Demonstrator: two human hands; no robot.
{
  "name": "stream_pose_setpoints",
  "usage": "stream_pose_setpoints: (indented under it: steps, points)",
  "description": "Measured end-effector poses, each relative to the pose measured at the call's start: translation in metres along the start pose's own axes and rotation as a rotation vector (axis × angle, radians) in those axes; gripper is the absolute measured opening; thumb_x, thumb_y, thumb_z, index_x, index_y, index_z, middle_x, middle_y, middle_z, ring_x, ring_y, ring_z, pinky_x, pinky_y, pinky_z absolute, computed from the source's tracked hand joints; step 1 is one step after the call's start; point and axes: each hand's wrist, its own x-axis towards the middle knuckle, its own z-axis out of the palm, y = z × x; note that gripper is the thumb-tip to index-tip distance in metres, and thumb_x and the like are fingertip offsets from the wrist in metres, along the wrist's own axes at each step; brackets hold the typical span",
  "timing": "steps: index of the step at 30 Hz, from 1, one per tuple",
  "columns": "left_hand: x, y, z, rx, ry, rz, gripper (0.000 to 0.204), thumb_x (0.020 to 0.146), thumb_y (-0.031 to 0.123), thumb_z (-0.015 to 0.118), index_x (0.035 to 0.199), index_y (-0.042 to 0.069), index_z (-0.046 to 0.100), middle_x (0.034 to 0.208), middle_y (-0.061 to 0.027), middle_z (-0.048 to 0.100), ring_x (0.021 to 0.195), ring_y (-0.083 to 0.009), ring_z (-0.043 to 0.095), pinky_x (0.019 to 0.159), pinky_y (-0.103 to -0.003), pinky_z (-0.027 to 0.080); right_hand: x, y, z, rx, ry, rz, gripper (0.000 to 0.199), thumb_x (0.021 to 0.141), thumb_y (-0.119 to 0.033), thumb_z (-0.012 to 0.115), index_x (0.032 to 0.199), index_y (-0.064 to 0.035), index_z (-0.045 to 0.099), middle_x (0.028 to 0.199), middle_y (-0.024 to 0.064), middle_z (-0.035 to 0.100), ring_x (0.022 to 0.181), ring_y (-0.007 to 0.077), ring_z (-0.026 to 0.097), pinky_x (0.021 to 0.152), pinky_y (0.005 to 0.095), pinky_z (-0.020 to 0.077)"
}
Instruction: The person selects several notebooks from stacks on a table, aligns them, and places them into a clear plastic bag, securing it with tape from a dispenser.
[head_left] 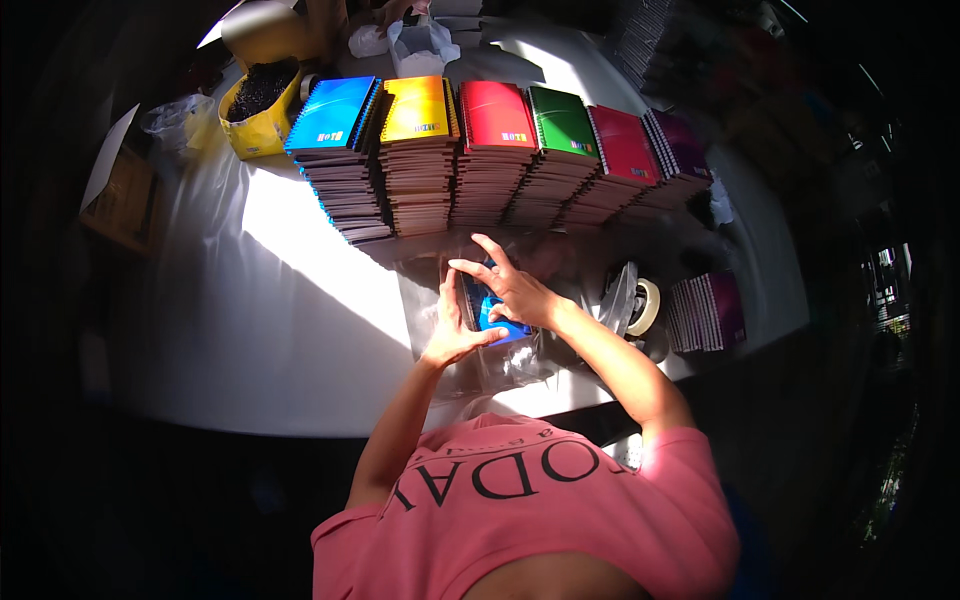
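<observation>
My left hand (452, 325) and right hand (510, 290) close around a blue notebook (490, 312) — both holding it, right fingers spread — over a clear plastic bag (520, 355) near the table's (300, 330) near edge. Stacks of spiral notebooks (480, 165) line the far edge — a tape roll (645, 305) lies just right.

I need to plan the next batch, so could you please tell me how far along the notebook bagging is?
Nothing finished is clearly in view. In hand: the left hand and right hand hold a blue notebook at a clear plastic bag. Left: six tall stacks on the table, from the blue stack to the purple stack, plus a small purple pile.
</observation>
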Motion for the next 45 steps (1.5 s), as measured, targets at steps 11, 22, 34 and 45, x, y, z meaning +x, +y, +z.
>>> stream_pose_setpoints:
  steps: [11, 22, 34, 45]
  points:
    - [0.03, 0.002, -0.033, 0.395, -0.321, -0.13, 0.061, 0.07, 0.042, 0.078, 0.123, 0.019, 0.06, 0.148, -0.0295, -0.003, 0.117, -0.039, 0.048, 0.095, -0.041, 0.045, -0.032, 0.014, 0.038, -0.248, 0.268, 0.055, 0.075, 0.072, -0.015, 0.073, 0.138, -0.0149, 0.038, 0.149, 0.0198, 0.017, 0.122, 0.0374, 0.045, 0.096, 0.0426, 0.0423]
    - [0.029, 0.005, -0.04, 0.401, -0.315, -0.144, 0.071, 0.065, 0.041, 0.081, 0.129, 0.026, 0.053, 0.149, -0.0276, -0.002, 0.137, -0.0414, 0.02, 0.107, -0.044, 0.034, -0.199, -0.024, 0.044, -0.079, 1.089, 0.718, 0.036, 0.086, -0.032, 0.063, 0.109, -0.0048, 0.062, 0.12, 0.0134, 0.055, 0.097, 0.0223, 0.058, 0.08, 0.0324, 0.0461]
    - [0.036, 0.004, -0.038, 0.385, -0.311, -0.093, 0.075, 0.063, 0.042, 0.082, 0.128, 0.016, 0.054, 0.147, -0.0259, 0.019, 0.134, -0.0375, 0.029, 0.102, -0.044, 0.037, -0.235, 0.021, 0.036, 1.155, 1.107, 0.731, 0.023, 0.089, -0.033, 0.06, 0.086, -0.0105, 0.065, 0.078, 0.0004, 0.061, 0.069, 0.0103, 0.055, 0.068, 0.0277, 0.0466]
    - [0.037, -0.002, -0.037, 0.272, -0.365, -0.164, 0.08, 0.06, 0.047, 0.082, 0.13, 0.027, 0.051, 0.15, -0.0282, -0.003, 0.139, -0.0432, 0.004, 0.11, -0.05, 0.024, -0.19, -0.019, 0.028, 0.395, 0.944, 0.68, 0.029, 0.083, -0.025, 0.068, 0.105, -0.0052, 0.068, 0.072, 0.0076, 0.067, 0.059, 0.0097, 0.059, 0.063, 0.0255, 0.0453]
